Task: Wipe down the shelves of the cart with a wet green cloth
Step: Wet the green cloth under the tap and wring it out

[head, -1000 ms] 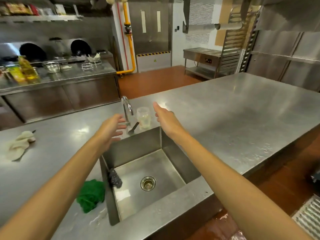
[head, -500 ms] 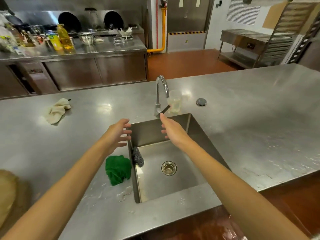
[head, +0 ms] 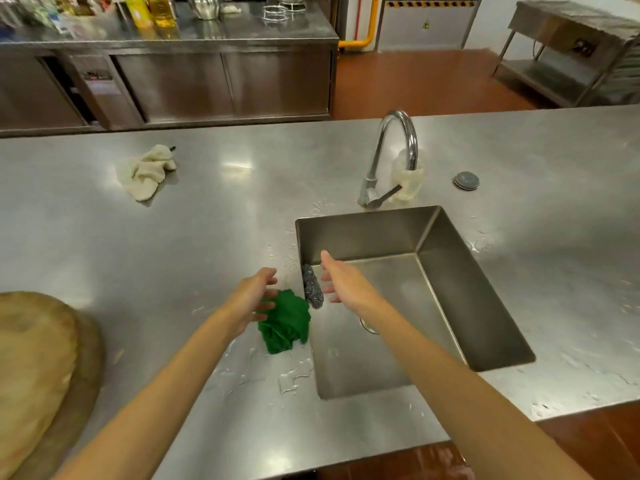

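Note:
A crumpled green cloth (head: 285, 322) lies on the wet steel counter (head: 214, 237), right at the left rim of the sink (head: 460, 292). My left hand (head: 254, 296) hovers at the cloth's upper left, fingers spread, its fingertips over the cloth's edge; whether they touch it I cannot tell. My right hand (head: 341, 282) is open above the sink's left side, just right of a grey steel scourer (head: 312, 286) that hangs on the rim. Neither hand holds anything. No cart is in view.
A curved tap (head: 391, 154) stands behind the sink with a clear plastic cup (head: 408, 178) and a round drain plug (head: 466, 180) beside it. A beige rag (head: 147, 172) lies far left. A round wooden chopping block (head: 38, 368) sits at the near left edge. Water drops lie around the sink.
Both hands have dropped back from near the tap toward me, closing in on the green cloth and the sink's left rim. The view has tilted down and shifted left.

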Tool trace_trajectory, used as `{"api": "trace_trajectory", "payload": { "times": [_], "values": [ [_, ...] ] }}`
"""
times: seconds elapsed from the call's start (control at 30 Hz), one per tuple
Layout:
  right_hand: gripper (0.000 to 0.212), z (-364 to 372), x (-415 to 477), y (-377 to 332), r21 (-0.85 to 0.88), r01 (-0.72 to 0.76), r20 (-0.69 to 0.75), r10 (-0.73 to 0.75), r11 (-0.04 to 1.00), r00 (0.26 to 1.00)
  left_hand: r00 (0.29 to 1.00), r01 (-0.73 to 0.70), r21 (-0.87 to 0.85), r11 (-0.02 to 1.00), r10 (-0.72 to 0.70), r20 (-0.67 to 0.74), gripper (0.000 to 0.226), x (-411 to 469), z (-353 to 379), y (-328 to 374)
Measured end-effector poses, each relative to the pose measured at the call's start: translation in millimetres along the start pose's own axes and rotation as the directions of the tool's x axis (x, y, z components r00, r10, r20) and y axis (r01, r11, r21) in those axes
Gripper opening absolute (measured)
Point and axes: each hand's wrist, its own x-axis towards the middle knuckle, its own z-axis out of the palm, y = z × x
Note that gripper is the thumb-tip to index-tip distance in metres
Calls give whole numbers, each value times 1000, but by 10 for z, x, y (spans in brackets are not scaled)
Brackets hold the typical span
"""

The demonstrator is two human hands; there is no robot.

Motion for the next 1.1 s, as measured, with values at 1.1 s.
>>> {"api": "trace_trajectory", "payload": {
  "times": [1.1],
  "values": [
    [26, 550, 417, 112, -442, 90, -88, -143, 893, 986, 935, -273, 223, 936, 204, 289, 76, 533, -150, -276]
  ]
}}
